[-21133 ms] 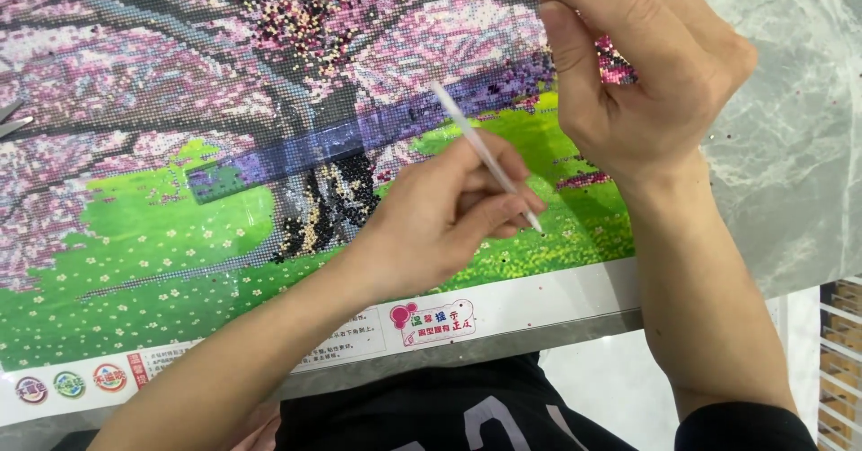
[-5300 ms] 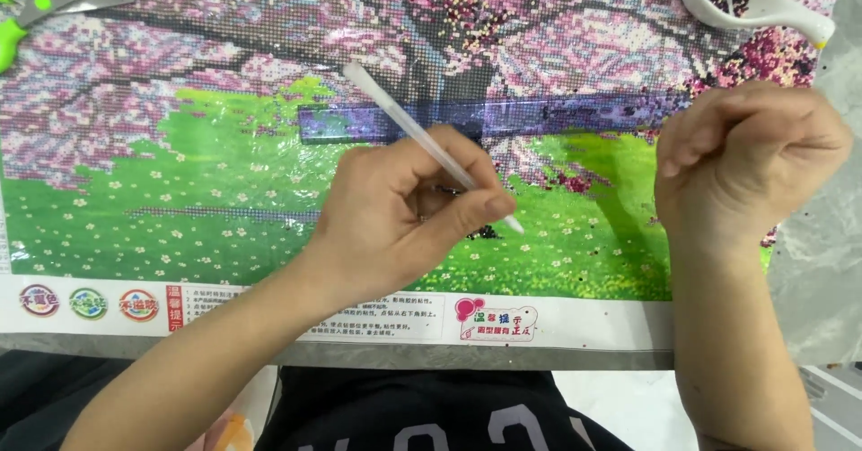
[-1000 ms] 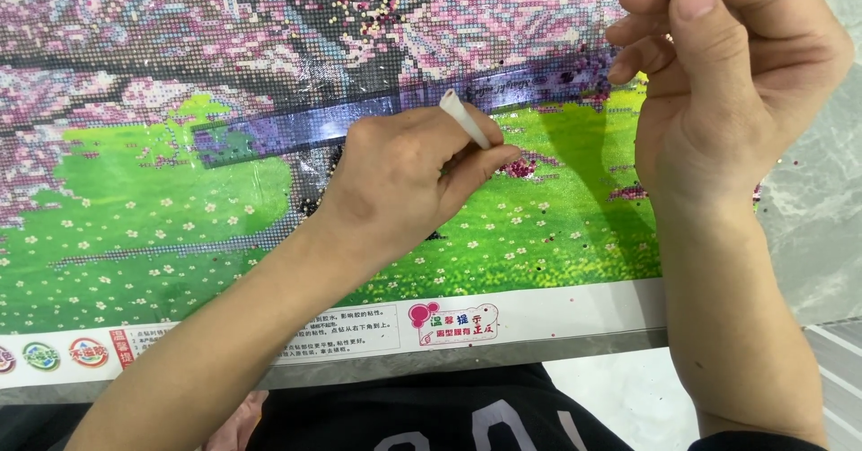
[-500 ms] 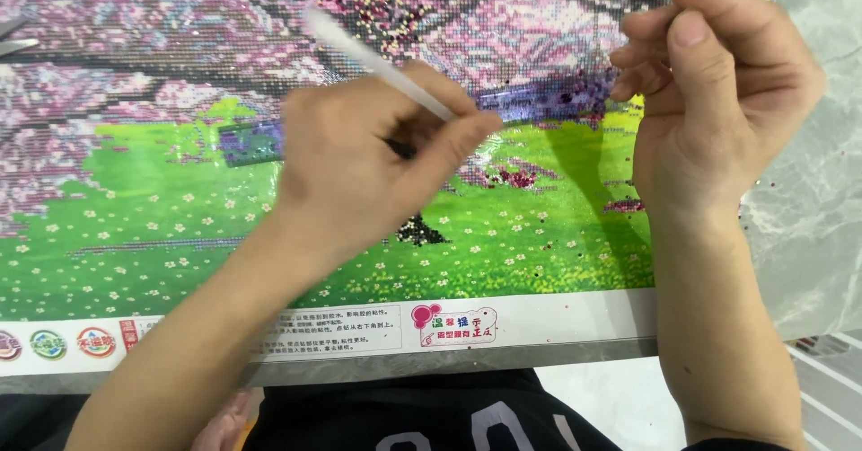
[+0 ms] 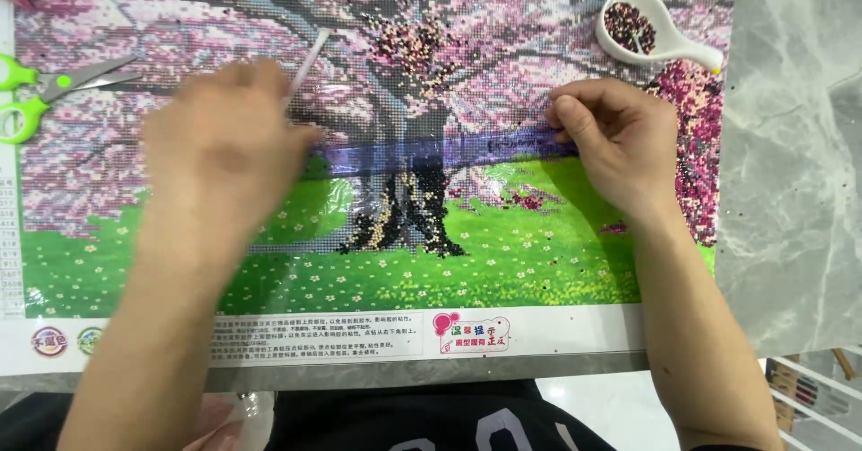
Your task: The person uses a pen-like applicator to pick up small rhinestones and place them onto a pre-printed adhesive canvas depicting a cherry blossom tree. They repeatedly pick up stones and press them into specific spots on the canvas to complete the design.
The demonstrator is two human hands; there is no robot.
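grey marble table bears canvas; left hand holds pen, right hand pinches film.

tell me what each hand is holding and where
Left hand: white pen tool, gripped at its lower end. Right hand: pinches the purple strip at its right end.

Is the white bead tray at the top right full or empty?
Partly filled. The white bead tray lies on the canvas with dark and pink beads piled in its round bowl, while its spout end looks bare.
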